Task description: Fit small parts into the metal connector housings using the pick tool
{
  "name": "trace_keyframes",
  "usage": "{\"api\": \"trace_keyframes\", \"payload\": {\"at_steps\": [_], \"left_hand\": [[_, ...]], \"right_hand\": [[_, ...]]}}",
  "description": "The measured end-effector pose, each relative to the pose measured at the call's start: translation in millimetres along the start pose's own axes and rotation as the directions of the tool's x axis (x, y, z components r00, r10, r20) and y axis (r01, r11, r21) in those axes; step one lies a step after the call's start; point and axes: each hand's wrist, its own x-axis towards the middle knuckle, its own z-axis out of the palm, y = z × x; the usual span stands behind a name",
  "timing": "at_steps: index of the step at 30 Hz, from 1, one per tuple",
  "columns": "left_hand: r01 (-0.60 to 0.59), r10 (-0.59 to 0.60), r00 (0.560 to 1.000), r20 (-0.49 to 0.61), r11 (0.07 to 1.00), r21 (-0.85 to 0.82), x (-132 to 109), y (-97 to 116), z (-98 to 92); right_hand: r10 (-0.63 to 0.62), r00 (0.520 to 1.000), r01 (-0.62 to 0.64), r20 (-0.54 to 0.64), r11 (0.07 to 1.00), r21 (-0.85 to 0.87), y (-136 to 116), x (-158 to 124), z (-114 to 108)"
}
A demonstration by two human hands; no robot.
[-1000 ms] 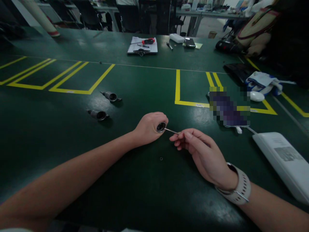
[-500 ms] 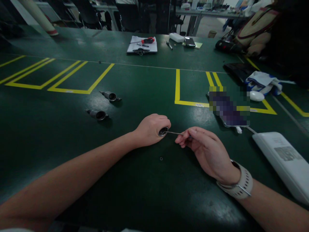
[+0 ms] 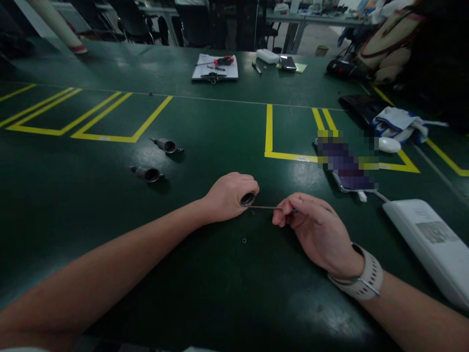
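My left hand (image 3: 231,196) is wrapped round a hollow metal housing (image 3: 247,199), its round open end facing right; the rest is hidden by my fingers. My right hand (image 3: 311,222), wearing a light watch strap, pinches a thin metal rod-like tool (image 3: 264,207). The tool's tip reaches the lower edge of the housing's opening, outside the bore; whether it touches is unclear. Just below the tool is a tiny dark piece (image 3: 252,212), too small to name. Nearer me lies a small ring (image 3: 244,240). Two similar metal housings, one farther (image 3: 168,146) and one nearer (image 3: 148,174), lie to the left.
A phone (image 3: 348,166) and a white power bank (image 3: 427,244) lie on the right, with a glove (image 3: 399,124) beyond. At the back are a clipboard (image 3: 205,74) bearing a red-black screwdriver (image 3: 224,60), a pen (image 3: 257,68) and a white case (image 3: 267,56). Yellow tape (image 3: 269,132) marks the green table.
The tool's tip has come out of the housing's opening and dropped to its lower edge, as my right hand shifted slightly right. A tiny piece now shows below the tool.
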Motion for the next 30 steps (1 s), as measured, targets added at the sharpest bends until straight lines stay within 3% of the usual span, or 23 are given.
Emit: {"api": "trace_keyframes", "payload": {"at_steps": [5,11,20,26,30], "left_hand": [[-0.001,0.001,1.000,-0.005,1.000,0.006,-0.1,-0.5,0.9],[0.006,-0.006,1.000,-0.029,1.000,0.003,-0.1,0.1,1.2],[0.051,-0.053,0.995,-0.079,0.998,-0.030,0.5,1.7,0.9],[0.035,-0.034,0.999,-0.019,0.999,0.013,0.2,2.1,1.4],[0.039,-0.039,0.999,0.001,0.999,0.037,0.1,2.8,1.0]], "right_hand": [[-0.076,0.997,0.074,-0.032,0.996,-0.052,2.5,-2.0,2.1],[-0.115,0.992,0.122,0.041,0.935,-0.334,8.8,-5.6,2.1],[-0.085,0.987,0.124,0.140,0.945,-0.302,10.7,-7.2,3.8],[-0.233,0.971,0.240,0.060,0.918,-0.315,12.5,-12.5,4.1],[-0.225,0.973,0.226,0.054,0.869,-0.441,11.4,-12.7,3.5]]}}
